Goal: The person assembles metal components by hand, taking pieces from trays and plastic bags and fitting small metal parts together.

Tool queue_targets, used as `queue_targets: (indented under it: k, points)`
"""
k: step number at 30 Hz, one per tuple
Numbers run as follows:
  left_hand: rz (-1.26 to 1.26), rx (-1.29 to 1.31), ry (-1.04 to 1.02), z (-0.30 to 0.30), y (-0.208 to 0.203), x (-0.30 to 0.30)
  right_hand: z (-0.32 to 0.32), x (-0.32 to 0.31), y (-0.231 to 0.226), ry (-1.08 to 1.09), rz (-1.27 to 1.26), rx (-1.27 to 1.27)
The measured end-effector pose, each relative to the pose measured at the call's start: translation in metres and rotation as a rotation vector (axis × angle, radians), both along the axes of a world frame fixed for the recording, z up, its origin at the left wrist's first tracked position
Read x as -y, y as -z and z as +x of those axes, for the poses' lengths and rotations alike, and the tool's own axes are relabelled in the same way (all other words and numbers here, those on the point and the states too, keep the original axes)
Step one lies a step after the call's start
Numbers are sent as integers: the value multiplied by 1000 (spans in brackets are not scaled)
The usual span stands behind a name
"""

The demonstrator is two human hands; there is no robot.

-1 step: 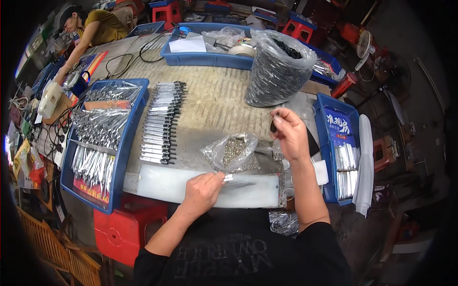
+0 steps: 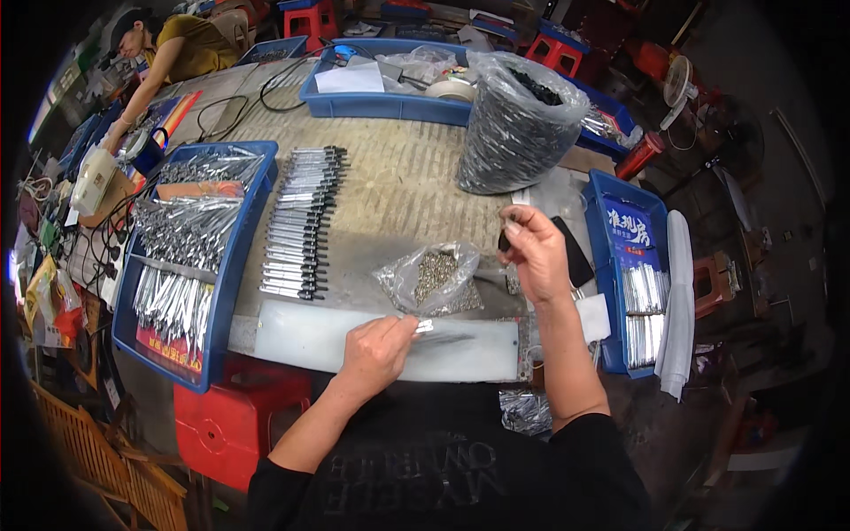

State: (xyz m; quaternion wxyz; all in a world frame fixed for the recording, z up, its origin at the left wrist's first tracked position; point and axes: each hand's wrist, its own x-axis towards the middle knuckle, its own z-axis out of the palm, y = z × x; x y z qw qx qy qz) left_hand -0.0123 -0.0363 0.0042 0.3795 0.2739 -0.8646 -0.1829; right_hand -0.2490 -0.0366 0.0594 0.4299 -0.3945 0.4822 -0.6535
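My left hand rests on a white board at the table's near edge and pinches a small silver metal piece. My right hand is raised above the table to the right and holds a small dark part between its fingertips. Between the hands lies an open clear bag of small metal bits. A neat row of silver pen-like parts lies to the left of the bag.
A blue tray of silver parts stands at the left; another blue tray with silver tubes stands at the right. A large plastic bag of dark parts and a long blue tray sit behind. A red stool stands below. Another person works far left.
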Motion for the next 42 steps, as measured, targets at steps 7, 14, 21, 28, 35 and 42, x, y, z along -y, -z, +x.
queue_targets:
  k: [7,14,21,28,35,42]
  points:
    - [17,-10,-8,2,1,-11,29,-36,31,-14,77,29]
    - [2,-7,-17,3,4,-19,44,-56,48,-20,62,70]
    - [-29,-13,-38,4,2,-23,53,-69,54,-23,99,80]
    - [-60,51,-50,5,3,-25,58,-77,61,4,120,61]
    - [-80,39,-49,3,5,-26,65,-82,67,-14,157,105]
    - [-83,39,-40,2,9,-27,75,-85,68,-2,232,226]
